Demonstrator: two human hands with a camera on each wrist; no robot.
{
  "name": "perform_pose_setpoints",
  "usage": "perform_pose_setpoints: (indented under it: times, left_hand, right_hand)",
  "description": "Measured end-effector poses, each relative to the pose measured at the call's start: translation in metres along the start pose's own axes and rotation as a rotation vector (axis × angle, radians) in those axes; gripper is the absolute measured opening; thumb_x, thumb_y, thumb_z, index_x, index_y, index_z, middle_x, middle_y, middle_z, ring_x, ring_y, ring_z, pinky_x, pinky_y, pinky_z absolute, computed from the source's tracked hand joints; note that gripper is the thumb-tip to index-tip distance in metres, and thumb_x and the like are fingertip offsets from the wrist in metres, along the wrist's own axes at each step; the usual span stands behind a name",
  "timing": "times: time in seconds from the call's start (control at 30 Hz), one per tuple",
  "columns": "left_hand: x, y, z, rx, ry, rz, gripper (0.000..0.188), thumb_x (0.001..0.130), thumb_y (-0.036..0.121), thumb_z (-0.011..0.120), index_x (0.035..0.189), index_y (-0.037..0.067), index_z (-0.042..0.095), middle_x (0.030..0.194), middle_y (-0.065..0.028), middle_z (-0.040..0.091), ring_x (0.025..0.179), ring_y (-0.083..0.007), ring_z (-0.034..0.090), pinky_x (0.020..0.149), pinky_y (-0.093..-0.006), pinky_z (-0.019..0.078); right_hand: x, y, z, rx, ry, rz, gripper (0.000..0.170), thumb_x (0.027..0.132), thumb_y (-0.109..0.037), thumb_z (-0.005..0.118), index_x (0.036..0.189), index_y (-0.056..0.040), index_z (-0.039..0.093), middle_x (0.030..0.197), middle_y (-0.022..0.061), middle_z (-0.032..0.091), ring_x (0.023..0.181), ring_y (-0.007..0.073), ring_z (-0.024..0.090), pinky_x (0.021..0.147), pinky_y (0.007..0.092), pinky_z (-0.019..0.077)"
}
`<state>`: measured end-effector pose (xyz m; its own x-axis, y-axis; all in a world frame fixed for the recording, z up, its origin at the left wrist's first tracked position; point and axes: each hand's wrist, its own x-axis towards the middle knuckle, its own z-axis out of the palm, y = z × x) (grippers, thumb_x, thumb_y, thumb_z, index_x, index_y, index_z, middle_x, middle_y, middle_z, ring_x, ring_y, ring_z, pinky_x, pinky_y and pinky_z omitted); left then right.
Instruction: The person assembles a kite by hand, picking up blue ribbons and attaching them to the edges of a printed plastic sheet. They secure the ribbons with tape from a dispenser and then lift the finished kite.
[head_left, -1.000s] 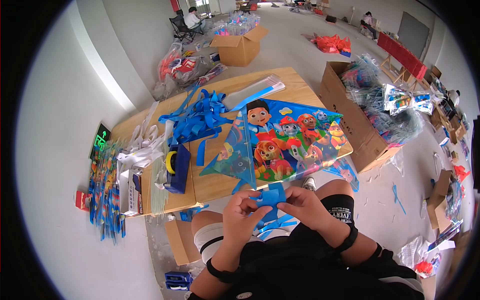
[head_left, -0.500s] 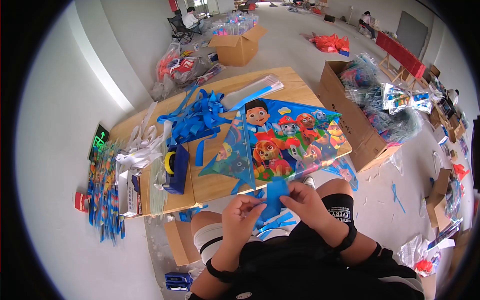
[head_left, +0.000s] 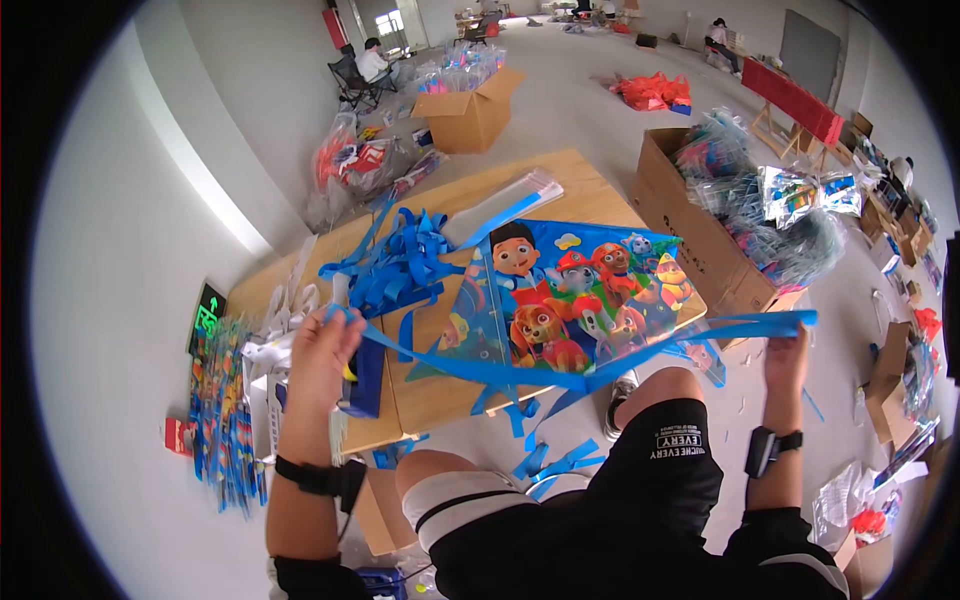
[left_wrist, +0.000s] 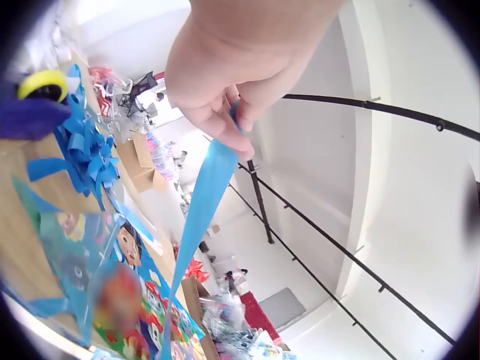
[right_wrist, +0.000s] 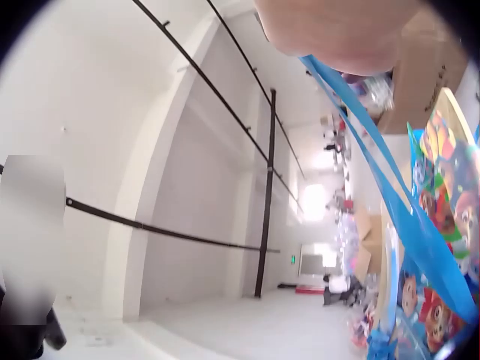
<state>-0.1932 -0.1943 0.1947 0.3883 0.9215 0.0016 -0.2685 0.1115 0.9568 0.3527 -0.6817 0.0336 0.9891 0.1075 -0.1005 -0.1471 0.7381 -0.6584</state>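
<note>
A long blue ribbon (head_left: 575, 381) sags between the two raised hands in front of the table's near edge. My left hand (head_left: 322, 360) pinches one end; in the left wrist view thumb and fingertips meet on the twisted ribbon (left_wrist: 201, 199). Out to the right, my right hand (head_left: 788, 362) grips the other end, from which two strands of ribbon (right_wrist: 416, 225) run down in the right wrist view. Most of that hand's fingers are hidden there. Behind the ribbon, a kite-like plastic sheet printed with cartoon characters (head_left: 590, 290) lies on the wooden table (head_left: 425, 385).
A heap of blue ribbons (head_left: 400, 255) lies on the table, with a blue tape dispenser (head_left: 368, 385) nearer. White strips and thin rods lie at the left. An open carton (head_left: 675, 215) of plastic-wrapped items stands right of the table. Ribbon pieces (head_left: 545, 465) hang below its edge.
Both hands were close together over the lap with the blue ribbon bunched between them. They have spread far apart and upward, drawing it out into a long strip.
</note>
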Motion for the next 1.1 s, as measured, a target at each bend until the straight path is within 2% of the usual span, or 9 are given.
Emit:
perform_pose_setpoints:
  times: [0.03, 0.2, 0.37, 0.47, 0.67, 0.9, 1.0, 1.03, 1.1]
  left_hand:
    - [0.029, 0.009, -0.016, -0.024, -0.038, 0.023, 0.018, 0.096, 0.012, 0.07, 0.107, 0.003, 0.06, 0.111, -0.0139, 0.069, 0.101, -0.021, 0.07, 0.09, -0.0283, 0.0581]
    - [0.179, 0.083, -0.065, 0.214, 0.029, 0.497, 0.014, 0.097, 0.009, 0.067, 0.107, 0.001, 0.061, 0.107, -0.0107, 0.069, 0.099, -0.0177, 0.068, 0.093, -0.0287, 0.0549]
    - [0.229, 0.205, -0.041, 0.977, 0.393, 1.376, 0.011, 0.098, 0.011, 0.065, 0.102, 0.001, 0.061, 0.113, -0.0114, 0.07, 0.109, -0.0237, 0.066, 0.094, -0.0337, 0.0511]
    - [0.237, 0.249, -0.034, 1.044, 0.588, 1.596, 0.011, 0.098, 0.011, 0.065, 0.105, 0.003, 0.062, 0.118, -0.0125, 0.069, 0.115, -0.0287, 0.064, 0.098, -0.0382, 0.049]
    - [0.323, 0.238, -0.165, 1.667, 0.612, 1.303, 0.027, 0.099, 0.022, 0.061, 0.12, 0.006, 0.065, 0.132, -0.0149, 0.063, 0.122, -0.0314, 0.059, 0.104, -0.0424, 0.0455]
    - [0.293, 0.0, -0.18, 2.107, -0.057, 0.232, 0.045, 0.1, 0.041, 0.052, 0.135, 0.013, 0.06, 0.143, -0.0129, 0.055, 0.124, -0.0344, 0.058, 0.102, -0.0429, 0.0476]
    - [0.325, -0.056, -0.218, 2.128, -0.345, -0.26, 0.053, 0.101, 0.049, 0.047, 0.141, 0.017, 0.058, 0.148, -0.0121, 0.052, 0.124, -0.0357, 0.057, 0.101, -0.0431, 0.0485]
    - [0.316, -0.057, -0.202, 2.123, -0.349, -0.266, 0.053, 0.101, 0.049, 0.047, 0.141, 0.017, 0.058, 0.148, -0.0121, 0.052, 0.124, -0.0357, 0.057, 0.101, -0.0431, 0.0485]
    - [0.291, -0.037, -0.165, 1.466, 0.01, -0.051, 0.054, 0.103, 0.045, 0.043, 0.142, 0.01, 0.055, 0.151, -0.0172, 0.049, 0.128, -0.0374, 0.056, 0.103, -0.0423, 0.0475]
  right_hand:
    - [0.015, -0.018, -0.024, 0.04, 0.036, -0.046, 0.027, 0.096, -0.029, 0.068, 0.112, -0.0076, 0.062, 0.109, 0.0074, 0.066, 0.103, 0.0219, 0.063, 0.098, 0.0369, 0.0493]
    - [0.044, -0.103, -0.132, 0.142, 0.202, -0.204, 0.029, 0.094, -0.029, 0.072, 0.11, -0.0066, 0.064, 0.107, 0.0063, 0.066, 0.098, 0.0208, 0.061, 0.094, 0.036, 0.049]
    - [-0.005, -0.139, -0.136, 0.049, 0.195, -0.276, 0.037, 0.098, -0.032, 0.067, 0.124, -0.006, 0.061, 0.119, 0.0039, 0.066, 0.111, 0.0182, 0.059, 0.101, 0.0326, 0.0437]
    - [-0.038, -0.14, -0.11, 0.014, 0.241, -0.271, 0.036, 0.099, -0.032, 0.065, 0.125, -0.0064, 0.061, 0.12, 0.0032, 0.066, 0.112, 0.0167, 0.059, 0.101, 0.0321, 0.0434]
    - [-0.067, -0.132, -0.081, -0.131, 0.17, -0.243, 0.037, 0.101, -0.03, 0.062, 0.128, -0.0061, 0.059, 0.123, 0.0034, 0.065, 0.113, 0.016, 0.059, 0.101, 0.0317, 0.044]
    - [-0.087, -0.08, -0.04, -0.265, 0.108, -0.172, 0.034, 0.102, -0.031, 0.061, 0.127, -0.0087, 0.06, 0.119, 0.0018, 0.065, 0.112, 0.0147, 0.059, 0.101, 0.0318, 0.0441]
    - [-0.095, -0.065, -0.026, -0.313, 0.106, -0.154, 0.03, 0.102, -0.029, 0.061, 0.124, -0.0094, 0.061, 0.115, 0.0015, 0.065, 0.111, 0.0145, 0.06, 0.1, 0.0319, 0.0447]
    - [-0.095, -0.063, -0.022, -0.335, 0.105, -0.142, 0.028, 0.103, -0.028, 0.06, 0.123, -0.0096, 0.061, 0.113, 0.0011, 0.065, 0.11, 0.0142, 0.061, 0.1, 0.0317, 0.0451]
    - [-0.092, -0.062, -0.02, -0.35, 0.092, -0.134, 0.027, 0.103, -0.028, 0.06, 0.123, -0.0096, 0.061, 0.113, 0.0011, 0.065, 0.109, 0.014, 0.061, 0.099, 0.0319, 0.0453]
